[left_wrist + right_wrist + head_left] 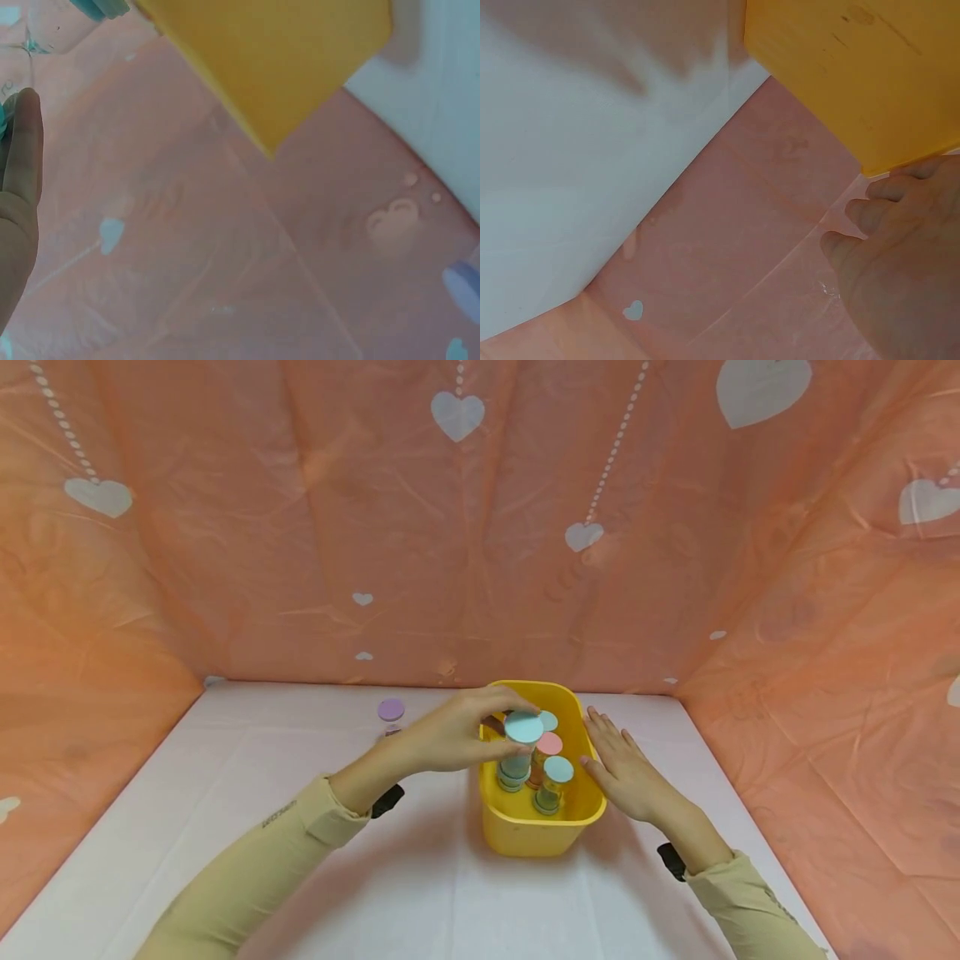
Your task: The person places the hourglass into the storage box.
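I see my left hand pinching the blue-lid jar, standing tall inside the yellow bin; my right hand rests flat and open at the bin's 3 o'clock side

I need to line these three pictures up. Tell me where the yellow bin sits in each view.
Head: the yellow bin stands at centre, low in the picture, between the left hand and the right hand.
Left wrist: its yellow wall fills the top centre.
Right wrist: its wall fills the top right corner.
Shared landmark: the pink heart-print backdrop.
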